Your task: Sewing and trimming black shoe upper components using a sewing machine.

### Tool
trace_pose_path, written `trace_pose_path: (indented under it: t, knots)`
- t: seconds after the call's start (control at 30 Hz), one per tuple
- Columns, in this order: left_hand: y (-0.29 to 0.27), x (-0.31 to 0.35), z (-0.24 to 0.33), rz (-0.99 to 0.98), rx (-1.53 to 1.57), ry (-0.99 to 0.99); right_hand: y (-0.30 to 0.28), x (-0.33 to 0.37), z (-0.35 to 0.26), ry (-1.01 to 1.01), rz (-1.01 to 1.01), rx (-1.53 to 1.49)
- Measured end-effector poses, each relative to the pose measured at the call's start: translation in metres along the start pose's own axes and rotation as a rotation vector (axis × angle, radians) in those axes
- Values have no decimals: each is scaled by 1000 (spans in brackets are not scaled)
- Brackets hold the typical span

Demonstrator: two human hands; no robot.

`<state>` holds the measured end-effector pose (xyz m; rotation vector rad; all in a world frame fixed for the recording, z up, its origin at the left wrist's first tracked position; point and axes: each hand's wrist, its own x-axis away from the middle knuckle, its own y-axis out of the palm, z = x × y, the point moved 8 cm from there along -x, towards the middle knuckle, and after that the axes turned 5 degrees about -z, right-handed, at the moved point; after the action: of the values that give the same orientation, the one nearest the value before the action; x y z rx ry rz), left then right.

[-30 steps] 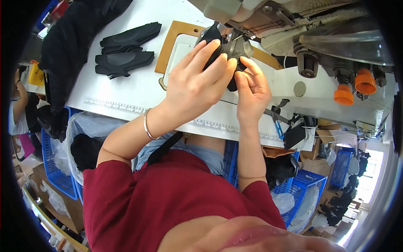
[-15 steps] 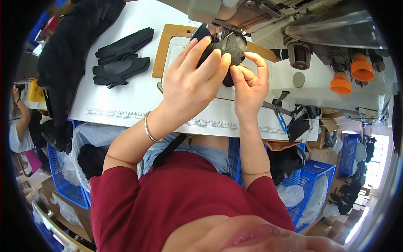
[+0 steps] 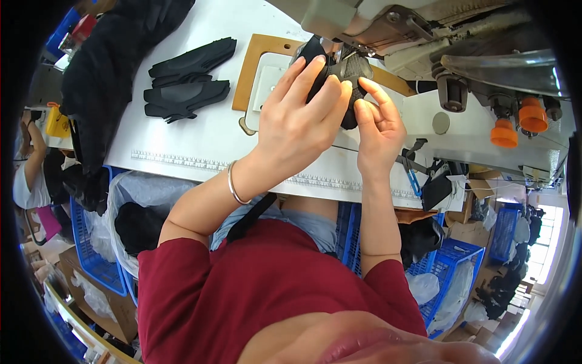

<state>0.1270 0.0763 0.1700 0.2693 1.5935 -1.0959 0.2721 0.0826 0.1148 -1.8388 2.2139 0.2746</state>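
Note:
A black fabric piece with a grey mesh panel (image 3: 357, 67) sits under the needle area of a sewing machine (image 3: 370, 27). My left hand (image 3: 301, 115) is closed on its left side, the fingertips along the black edge. On the right, thumb and bent fingers of my right hand (image 3: 380, 124) pinch the near right edge. Part of the piece is hidden behind my fingers, and the needle tip cannot be made out. Left of my hands, two stacks of cut black pieces, a far stack (image 3: 191, 60) and a nearer stack (image 3: 187, 99), lie on the white table (image 3: 200, 136).
A tan frame (image 3: 244, 79) surrounds the machine bed. A ruler strip (image 3: 182, 160) runs along the table's front edge. Black cloth (image 3: 100, 79) is heaped at the left. Orange knobs (image 3: 503, 133) hang at the right, and a blue crate (image 3: 454, 267) stands below. Another person's arm (image 3: 36, 145) shows far left.
The whole view has shifted, so table and machine appear farther right. Both hands stay on the black piece, which looks slightly turned, with more of its mesh showing.

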Motion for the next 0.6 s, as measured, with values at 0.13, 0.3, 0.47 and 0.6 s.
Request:
trace_pose_path:
  t: [0.13,0.3,0.47,0.6]
  knots:
    - [0,0,-1,7,29,-8,2,0,-4,-7,11,-3]
    - [1,-4,-4,-21,35,-50,1,-5,-6,-6,18,14]
    - [5,-6,-9,-30,27,-58,2,-11,-6,-3,-4,15]
    - [5,-12,-6,-56,9,-52,1,-14,-12,3,-4,30]
